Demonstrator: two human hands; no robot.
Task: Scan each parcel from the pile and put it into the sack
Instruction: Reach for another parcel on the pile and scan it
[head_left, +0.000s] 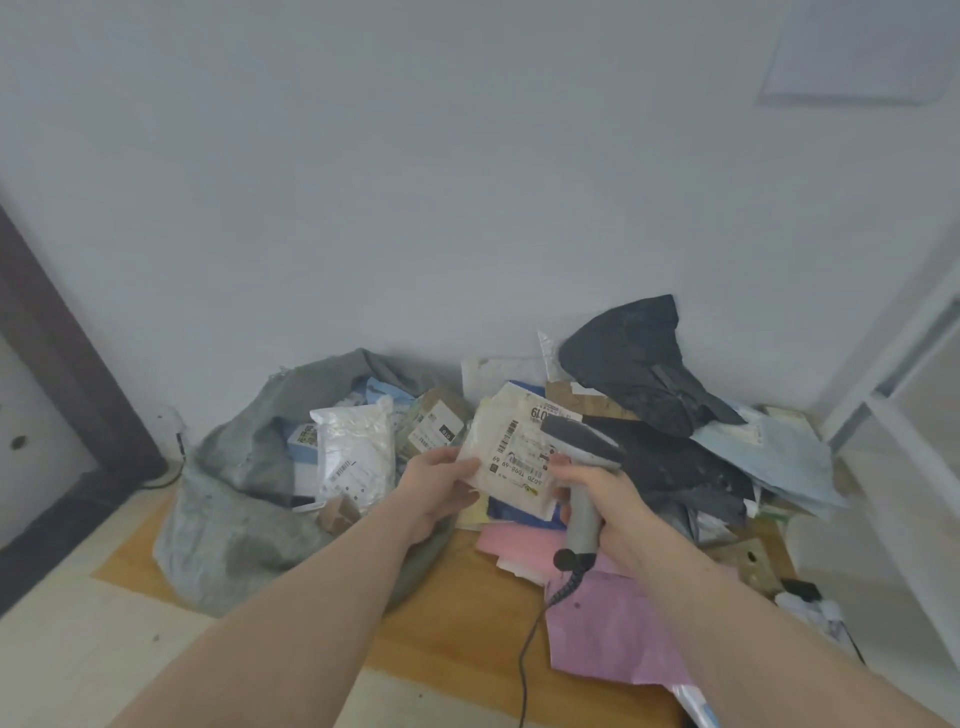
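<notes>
A white parcel (511, 457) is pinched at its left edge by the left hand (439, 486), label up, held above the pile (675, 441). A grey scanner (582, 467) is gripped by the right hand (605, 501), head just over the label; its cable (530, 644) trails down. The sack (234, 519) lies open to the left, parcels already inside.

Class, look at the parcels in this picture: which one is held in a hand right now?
The cream parcel with the barcode label: the left hand grips its edge, lifted above the pile, beside the scanner. All the others lie loose.
</notes>
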